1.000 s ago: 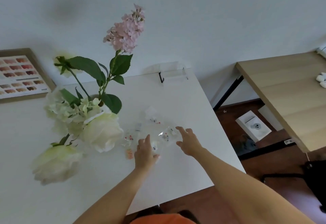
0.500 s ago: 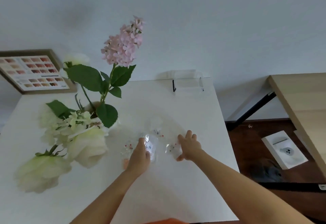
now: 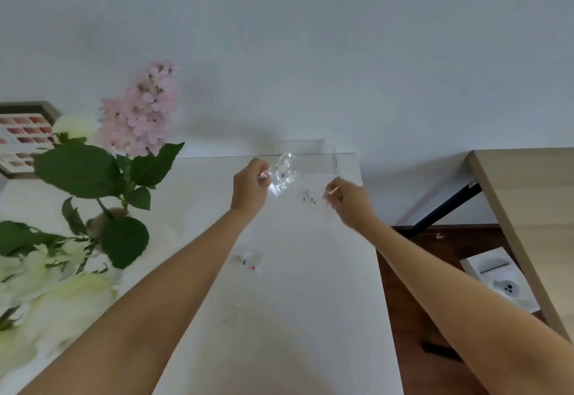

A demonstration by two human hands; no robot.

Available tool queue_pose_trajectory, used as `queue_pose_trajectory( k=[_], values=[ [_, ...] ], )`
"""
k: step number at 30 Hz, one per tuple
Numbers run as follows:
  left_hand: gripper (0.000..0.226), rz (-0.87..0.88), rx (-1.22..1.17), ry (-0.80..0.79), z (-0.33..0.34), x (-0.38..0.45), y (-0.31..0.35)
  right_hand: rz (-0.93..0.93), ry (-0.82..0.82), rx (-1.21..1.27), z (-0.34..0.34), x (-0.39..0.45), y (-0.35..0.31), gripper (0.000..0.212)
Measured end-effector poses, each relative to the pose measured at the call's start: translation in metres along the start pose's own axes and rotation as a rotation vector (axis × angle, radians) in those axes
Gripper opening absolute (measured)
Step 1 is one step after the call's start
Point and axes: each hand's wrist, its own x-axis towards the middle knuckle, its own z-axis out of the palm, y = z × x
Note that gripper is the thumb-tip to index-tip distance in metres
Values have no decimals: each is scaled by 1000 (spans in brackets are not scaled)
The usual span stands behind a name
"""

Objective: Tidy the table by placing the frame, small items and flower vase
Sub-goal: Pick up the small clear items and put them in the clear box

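White table (image 3: 295, 317) in the foreground carries a small clear packet (image 3: 247, 260) between the forearms. Farther back, the left hand (image 3: 250, 188) pinches clear packets (image 3: 282, 174) and the right hand (image 3: 348, 200) pinches another packet (image 3: 310, 197) beside a clear box (image 3: 316, 158). Flower vase (image 3: 105, 223) stands left, frame (image 3: 23, 136) against the wall.

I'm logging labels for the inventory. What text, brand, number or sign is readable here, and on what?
None is legible.
Clear packet in the left hand: dark label, too blurred.
Small packet lying on the white table: dark label, too small.
Framed swatch chart: colour patches only, any captions unreadable.
White box on the floor: a pictured object, no readable words.
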Motion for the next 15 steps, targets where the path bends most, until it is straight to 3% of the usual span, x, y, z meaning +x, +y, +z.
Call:
queue_pose_trajectory(
  k=[6, 15],
  values=[
    [21, 60, -16, -16, 37, 68, 23, -77, 281, 100, -35, 50, -3, 27],
    [32, 25, 4, -118, 65, 89, 3, -41, 238, 74, -6, 100, -4, 30]
  ],
)
